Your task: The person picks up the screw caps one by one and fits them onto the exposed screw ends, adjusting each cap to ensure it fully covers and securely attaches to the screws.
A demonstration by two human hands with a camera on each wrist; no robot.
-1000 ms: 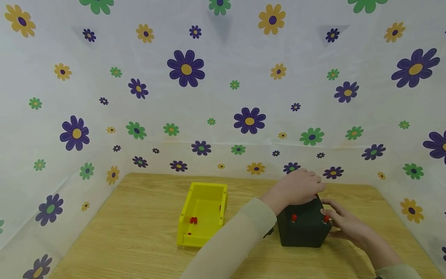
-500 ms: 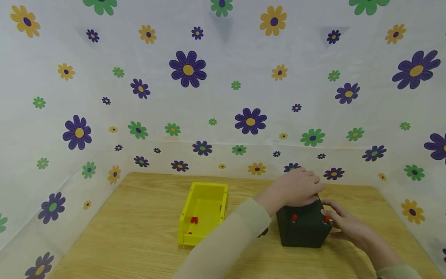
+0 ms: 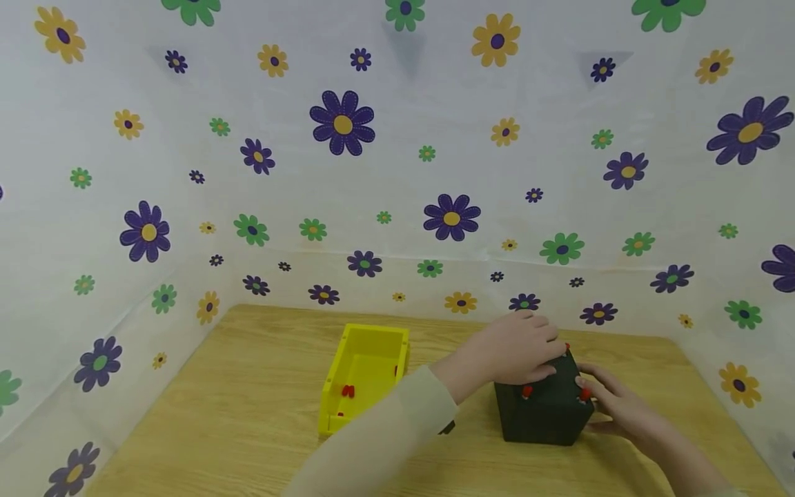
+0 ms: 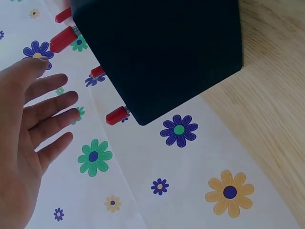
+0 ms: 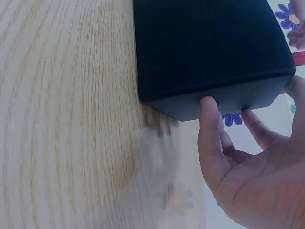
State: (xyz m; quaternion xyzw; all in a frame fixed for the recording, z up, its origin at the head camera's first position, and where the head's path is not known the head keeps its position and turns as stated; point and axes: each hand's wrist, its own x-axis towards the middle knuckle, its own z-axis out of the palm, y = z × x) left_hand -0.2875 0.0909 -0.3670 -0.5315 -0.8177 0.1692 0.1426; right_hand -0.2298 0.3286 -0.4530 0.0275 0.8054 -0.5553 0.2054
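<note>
A black box (image 3: 543, 422) stands on the right of the table, with red-capped metal stems projecting from its top; a front cap (image 3: 526, 392), a right-hand cap (image 3: 585, 394) and a back cap (image 3: 566, 346) show in the head view. Over the box's top is my left hand (image 3: 512, 353), fingers loosely bent. The left wrist view shows this hand (image 4: 14, 129) holding nothing, its thumb near a red cap (image 4: 63, 39). My right hand (image 3: 621, 407) grips the box's right side, thumb by the upper edge. In the right wrist view, fingertips (image 5: 208, 102) press the box's side face.
Left of the box sits a yellow bin (image 3: 366, 366) holding a few loose red caps (image 3: 348, 391). My left forearm (image 3: 373, 442) crosses in front of the bin's right corner. A flower-print sheet (image 3: 397, 186) encloses the wooden table (image 3: 236, 407) behind and at the sides.
My left hand has drawn back leftward and nearer across the box's top, uncovering the red cap at the back corner. My right hand keeps its hold. The head view has shifted slightly.
</note>
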